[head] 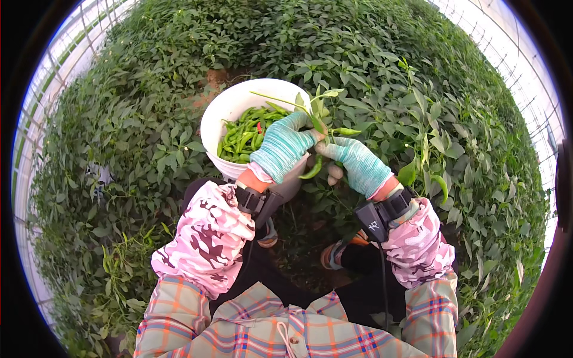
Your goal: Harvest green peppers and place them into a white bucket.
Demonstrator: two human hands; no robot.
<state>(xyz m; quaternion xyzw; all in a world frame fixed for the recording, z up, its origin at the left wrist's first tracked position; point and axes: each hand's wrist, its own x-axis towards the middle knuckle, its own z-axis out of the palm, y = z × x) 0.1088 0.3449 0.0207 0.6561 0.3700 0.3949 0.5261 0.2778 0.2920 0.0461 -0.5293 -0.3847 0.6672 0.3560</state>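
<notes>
My left hand (284, 143), in a teal knit glove, pinches a leafy green pepper branch (317, 107) above the right side of the bucket's rim. A small green chili pepper (347, 131) sticks out from this branch to the right. Just below the fingertips hangs a curved green chili (313, 168). My right hand (356, 161), gloved alike, meets the left with thumb and forefinger closed at the lower part of the branch; the exact spot gripped is partly hidden. Beside the left hand stands a white plastic bucket (210, 123) holding many green chilies (237, 138) and one red chili (259, 127).
Dense pepper plants (380, 27) surround me on all sides. Another green chili (441, 185) hangs on a plant right of my right wrist. Both wrists carry black strapped devices (374, 221), with a cable (384, 286) running from the right one. Shoes (333, 256) show below.
</notes>
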